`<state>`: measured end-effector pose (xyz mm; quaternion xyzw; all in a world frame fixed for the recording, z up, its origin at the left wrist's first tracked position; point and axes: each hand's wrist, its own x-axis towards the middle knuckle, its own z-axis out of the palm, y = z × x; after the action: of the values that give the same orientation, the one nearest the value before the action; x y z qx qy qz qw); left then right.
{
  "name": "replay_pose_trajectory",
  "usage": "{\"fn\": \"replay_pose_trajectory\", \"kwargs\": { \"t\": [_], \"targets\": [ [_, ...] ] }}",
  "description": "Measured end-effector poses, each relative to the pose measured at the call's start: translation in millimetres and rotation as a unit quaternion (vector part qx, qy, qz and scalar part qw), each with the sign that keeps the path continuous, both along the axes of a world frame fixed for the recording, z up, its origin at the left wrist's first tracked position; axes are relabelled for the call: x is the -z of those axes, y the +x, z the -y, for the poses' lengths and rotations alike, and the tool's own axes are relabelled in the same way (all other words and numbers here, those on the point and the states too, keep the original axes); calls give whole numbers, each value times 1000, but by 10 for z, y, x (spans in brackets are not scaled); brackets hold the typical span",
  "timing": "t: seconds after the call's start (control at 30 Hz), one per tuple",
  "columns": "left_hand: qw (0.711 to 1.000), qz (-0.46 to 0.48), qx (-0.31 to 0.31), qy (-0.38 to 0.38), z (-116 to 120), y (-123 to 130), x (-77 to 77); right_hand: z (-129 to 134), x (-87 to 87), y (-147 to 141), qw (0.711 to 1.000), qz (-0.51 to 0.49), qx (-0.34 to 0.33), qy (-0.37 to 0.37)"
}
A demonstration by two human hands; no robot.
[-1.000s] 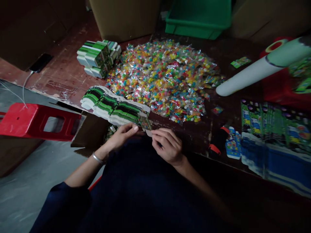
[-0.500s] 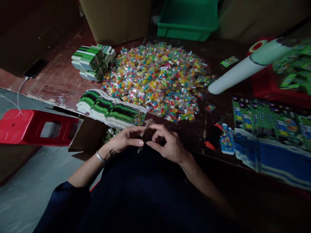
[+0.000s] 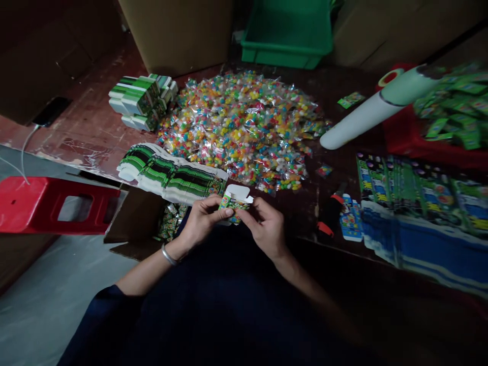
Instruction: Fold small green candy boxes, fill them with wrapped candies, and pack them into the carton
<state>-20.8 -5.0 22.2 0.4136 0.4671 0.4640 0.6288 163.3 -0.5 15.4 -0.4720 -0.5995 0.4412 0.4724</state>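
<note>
A small green printed candy box (image 3: pixel 236 204) with white flaps raised at its top is held in front of my body. My left hand (image 3: pixel 204 219) pinches its left side between thumb and fingers. On the right side, my right hand (image 3: pixel 265 223) grips the box with thumb and bent fingers. Just beyond lies a fanned row of flat green-and-white cartons (image 3: pixel 171 173). Behind it spreads a big heap of clear bags of colourful candies (image 3: pixel 244 127).
Bundled cartons (image 3: pixel 137 99) stand at the back left. A green bin (image 3: pixel 285 51), a white tube (image 3: pixel 366 119) and a red tray (image 3: pixel 400 134) of green packets lie beyond. A cutter (image 3: pixel 331 213) and a blue box (image 3: pixel 351 218) sit right. Below left are an open cardboard box (image 3: pixel 131 216) and red stool (image 3: pixel 76 203).
The flat carton between my hands is now an opened-out box with its top flaps standing. My right hand has closed onto its right side. The view has shifted slightly.
</note>
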Motion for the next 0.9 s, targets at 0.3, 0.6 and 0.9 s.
{"fn": "replay_pose_trajectory", "kwargs": {
  "t": [0.3,0.6,0.9],
  "targets": [
    [994,-59,3,91,28,65,24,-6,169,-135,989,17,118,89],
    [997,-4,72,28,-17,31,-19,-111,143,-103,991,-8,74,109],
    [997,-31,62,46,34,-34,-26,-216,-41,-26,998,-47,-32,33]
  ]
}}
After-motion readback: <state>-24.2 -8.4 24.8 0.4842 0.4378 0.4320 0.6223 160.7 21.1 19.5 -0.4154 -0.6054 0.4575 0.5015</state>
